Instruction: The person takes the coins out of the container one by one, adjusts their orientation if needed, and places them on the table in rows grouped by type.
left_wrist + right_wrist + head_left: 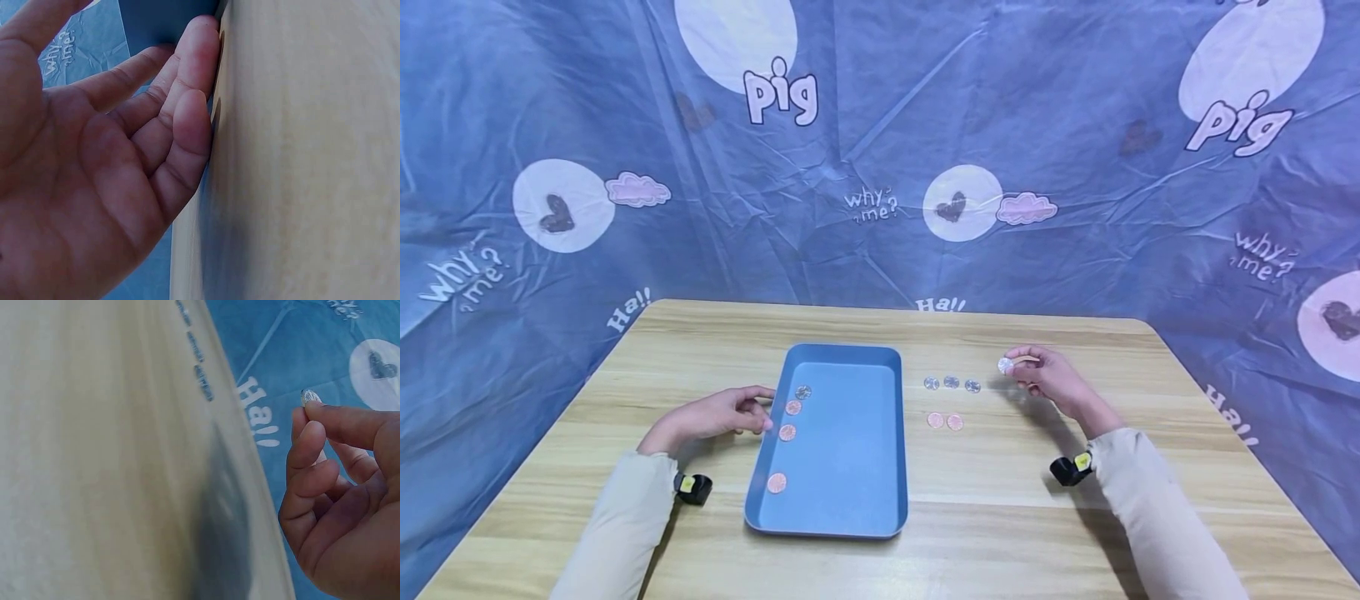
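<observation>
My right hand (1051, 379) pinches a silver coin (1005, 365) between thumb and fingertips, raised above the right side of the table; the right wrist view shows the coin (310, 397) at the fingertips. Left of it on the table lies a row of silver coins (952, 382), with two copper coins (936, 421) nearer me. At the left rim of the blue tray (842, 521), my left hand (718, 413) rests with loosely bent fingers and holds nothing visible. Inside the tray, a silver coin (803, 392) and three copper coins (787, 432) lie along its left side.
The wooden table (985, 533) reaches back to a blue printed cloth (880, 167) hanging behind it. Each wrist wears a small black camera, one left (694, 488) and one right (1070, 472).
</observation>
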`<state>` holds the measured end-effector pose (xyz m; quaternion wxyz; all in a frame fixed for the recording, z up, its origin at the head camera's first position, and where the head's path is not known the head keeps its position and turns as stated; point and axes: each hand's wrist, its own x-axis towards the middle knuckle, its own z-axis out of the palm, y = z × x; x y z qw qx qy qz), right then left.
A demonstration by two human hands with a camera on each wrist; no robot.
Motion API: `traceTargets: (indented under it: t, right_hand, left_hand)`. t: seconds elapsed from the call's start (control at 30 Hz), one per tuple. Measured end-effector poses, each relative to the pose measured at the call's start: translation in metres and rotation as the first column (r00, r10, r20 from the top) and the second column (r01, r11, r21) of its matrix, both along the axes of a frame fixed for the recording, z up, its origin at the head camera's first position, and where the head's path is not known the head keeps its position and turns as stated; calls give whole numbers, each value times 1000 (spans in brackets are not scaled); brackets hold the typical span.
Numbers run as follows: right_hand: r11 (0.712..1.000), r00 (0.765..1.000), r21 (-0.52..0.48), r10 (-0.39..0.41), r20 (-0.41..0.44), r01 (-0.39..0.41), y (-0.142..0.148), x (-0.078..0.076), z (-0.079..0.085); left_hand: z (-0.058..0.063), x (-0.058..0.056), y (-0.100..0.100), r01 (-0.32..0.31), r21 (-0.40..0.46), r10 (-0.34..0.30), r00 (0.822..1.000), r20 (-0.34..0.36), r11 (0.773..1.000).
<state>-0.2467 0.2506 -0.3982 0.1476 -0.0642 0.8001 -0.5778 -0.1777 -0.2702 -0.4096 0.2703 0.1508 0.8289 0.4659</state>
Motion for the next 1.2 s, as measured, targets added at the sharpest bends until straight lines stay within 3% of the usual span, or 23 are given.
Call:
traceTargets:
  t: [0.2,0.5,1.2]
  right_hand:
    - [992,1000,127,6,0,-6,-4,-3,-13]
    - [974,1000,227,21,-14,-17,-12,-4,-21]
    - [947,996,321,56,-65,-32,-15,-9,-26]
  left_hand:
    - [0,0,0,1,-7,-1,1000,0,1000]
    - [1,3,1,-1,-17,1,1000,-7,1000]
    - [0,0,1,1,-19,-2,1000,-13,1000]
